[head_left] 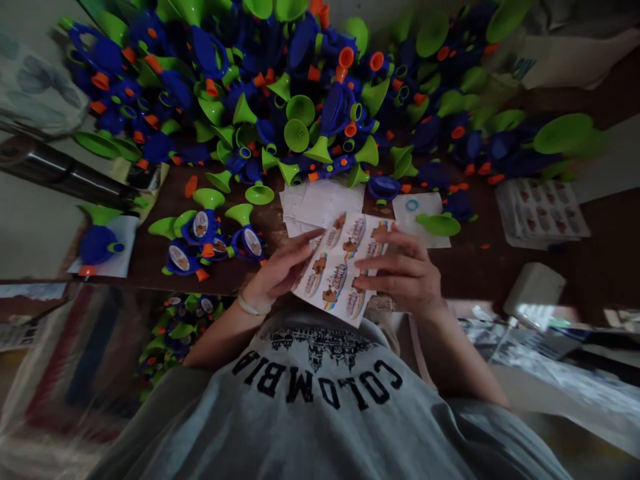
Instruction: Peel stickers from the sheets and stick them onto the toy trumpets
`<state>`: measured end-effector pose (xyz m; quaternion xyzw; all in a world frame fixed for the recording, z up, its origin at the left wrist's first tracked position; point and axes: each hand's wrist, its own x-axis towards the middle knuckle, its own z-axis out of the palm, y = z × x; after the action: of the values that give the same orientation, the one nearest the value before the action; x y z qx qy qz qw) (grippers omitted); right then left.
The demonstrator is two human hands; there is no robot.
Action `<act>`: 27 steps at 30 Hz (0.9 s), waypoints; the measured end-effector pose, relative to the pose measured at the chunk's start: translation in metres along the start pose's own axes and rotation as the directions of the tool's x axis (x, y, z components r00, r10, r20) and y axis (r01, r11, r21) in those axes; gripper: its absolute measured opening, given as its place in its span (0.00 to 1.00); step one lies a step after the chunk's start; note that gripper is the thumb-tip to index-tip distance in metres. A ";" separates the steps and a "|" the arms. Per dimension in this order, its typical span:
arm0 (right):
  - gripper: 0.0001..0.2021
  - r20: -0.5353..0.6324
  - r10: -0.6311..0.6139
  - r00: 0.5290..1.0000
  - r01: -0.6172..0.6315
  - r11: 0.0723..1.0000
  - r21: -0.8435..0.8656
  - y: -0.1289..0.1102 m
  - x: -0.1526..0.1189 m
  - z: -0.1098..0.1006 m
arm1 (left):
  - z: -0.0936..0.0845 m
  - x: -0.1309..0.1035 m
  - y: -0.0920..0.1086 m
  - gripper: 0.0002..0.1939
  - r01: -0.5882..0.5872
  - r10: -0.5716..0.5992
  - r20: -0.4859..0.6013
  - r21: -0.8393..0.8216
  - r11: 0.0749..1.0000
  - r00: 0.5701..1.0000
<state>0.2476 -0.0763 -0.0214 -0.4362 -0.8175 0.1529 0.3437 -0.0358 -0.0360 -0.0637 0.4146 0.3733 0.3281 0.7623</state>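
A white sheet of stickers (336, 268), printed with brown characters, lettering and rainbow stripes, is tilted in front of my shirt. My left hand (281, 268) grips its left edge, with some fingers hidden beneath the paper. At the right edge, my right hand (413, 273) holds the sheet, its fingers lying across the printed face. Left of the hands sits a small group of blue and green toys; one toy (249, 241) bears an oval sticker on its side. Behind the sheet lie loose white papers (325, 200) on the dark brown table (225, 275).
A big heap of blue, green and orange toys (300, 120) covers the table's back. Stacked sticker sheets (543, 213) lie at right. One toy (100, 243) rests on paper at far left, near a dark cylinder (60, 170). Below the table edge are more stickered toys (183, 327).
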 end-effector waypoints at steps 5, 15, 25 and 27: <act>0.17 -0.144 0.297 0.944 -0.268 0.944 0.190 -0.004 0.005 0.023 | 0.007 -0.003 -0.002 0.33 -0.411 0.457 -0.330 0.200 0.889 0.826; 0.26 -0.001 0.516 0.857 -0.409 0.680 0.608 -0.001 0.005 0.053 | 0.010 -0.030 0.018 0.27 -0.419 0.565 -0.111 0.559 0.716 0.818; 0.13 -0.290 0.441 0.849 -0.466 0.885 -0.019 -0.023 0.014 0.041 | 0.023 -0.028 0.024 0.14 -0.389 0.671 -0.134 0.726 0.568 0.729; 0.15 -0.323 0.418 0.849 -0.464 0.883 -0.077 -0.024 0.015 0.038 | 0.025 -0.028 0.029 0.10 -0.395 0.671 -0.162 0.700 0.595 0.723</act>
<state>0.2014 -0.0761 -0.0289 -0.6553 -0.6431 0.0977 0.3839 -0.0340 -0.0557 -0.0205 0.6565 0.4647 0.4829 0.3461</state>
